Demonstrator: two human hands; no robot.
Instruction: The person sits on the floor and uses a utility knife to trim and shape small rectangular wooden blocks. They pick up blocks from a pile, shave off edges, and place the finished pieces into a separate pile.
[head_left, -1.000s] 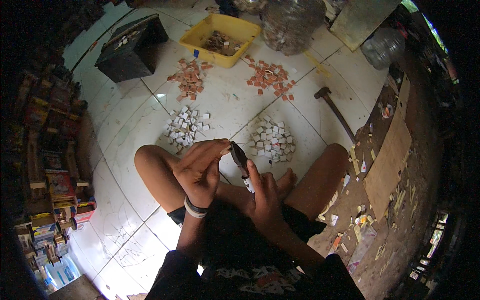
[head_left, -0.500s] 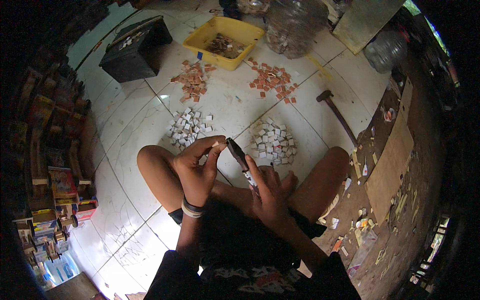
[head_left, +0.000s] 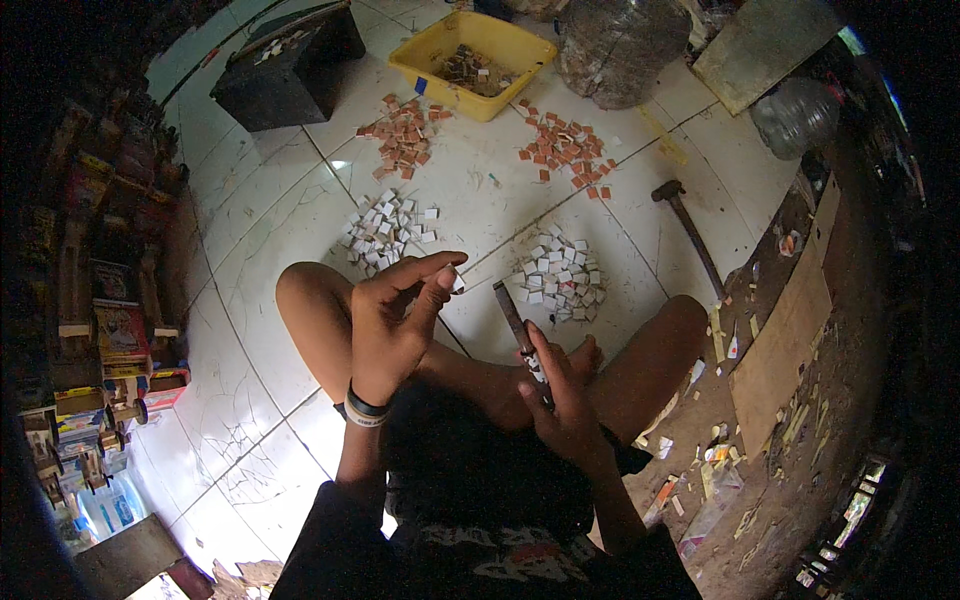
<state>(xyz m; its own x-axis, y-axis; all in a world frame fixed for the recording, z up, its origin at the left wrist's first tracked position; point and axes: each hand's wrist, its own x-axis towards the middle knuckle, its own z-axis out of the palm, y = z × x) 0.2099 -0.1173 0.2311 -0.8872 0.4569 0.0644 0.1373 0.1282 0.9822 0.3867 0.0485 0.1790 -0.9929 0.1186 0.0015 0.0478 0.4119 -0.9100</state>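
Note:
Between the thumb and fingertips of my left hand (head_left: 395,325) a small white square tile (head_left: 458,281) is pinched. My right hand (head_left: 565,400) is closed round the patterned handles of dark pliers (head_left: 512,312), whose head points up and away from me. The head is apart from the tile and appears edge-on, so its jaws cannot be made out. Beyond my left hand lies a loose pile of white tiles (head_left: 385,232). A second, rounder white pile (head_left: 558,274) sits just beyond the pliers.
Farther off are two reddish-brown tile piles, one left (head_left: 402,135) and one right (head_left: 563,148). Behind them stands a yellow tub (head_left: 420,75) with pieces inside, beside a black box (head_left: 290,85). A hammer (head_left: 690,235) lies at the right, near scraps and a cardboard sheet (head_left: 785,350).
My hands have moved apart: the pliers' head has left the tile and shifted right and down. The tile stays in my left fingers. The whole view has shifted slightly.

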